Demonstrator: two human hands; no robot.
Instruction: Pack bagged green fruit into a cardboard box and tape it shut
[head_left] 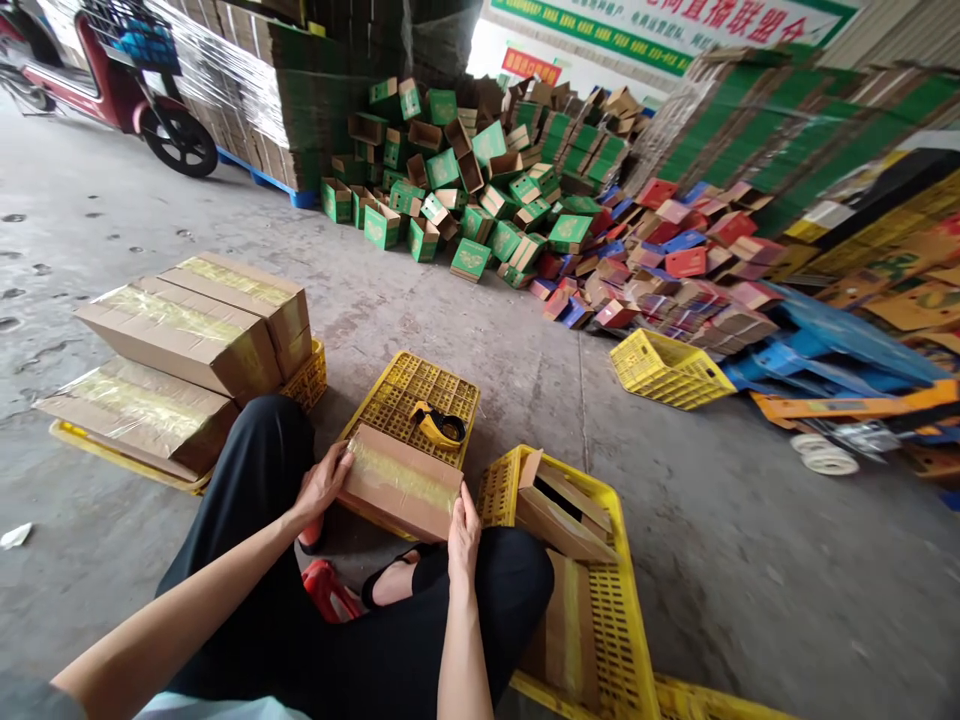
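Note:
Between my hands is a taped cardboard box (405, 482), resting at the near end of an upturned yellow crate (382, 385). My left hand (324, 485) grips the box's left end, and my right hand (463, 530) grips its right end. Clear yellowish tape runs along the top of the box. Just beyond it on the crate lies a yellow and black tape dispenser (439, 425). At my right knee, a yellow crate (626, 600) holds a partly open cardboard box (566, 505) and a flatter taped one (566, 620).
Several taped boxes (180, 330) are stacked on a yellow crate (307, 375) to my left. A red object (330, 590) lies between my feet. Ahead are piles of green cartons (472, 258) and red and blue cartons (686, 262). Another yellow crate (667, 370) stands near a blue pallet (832, 340).

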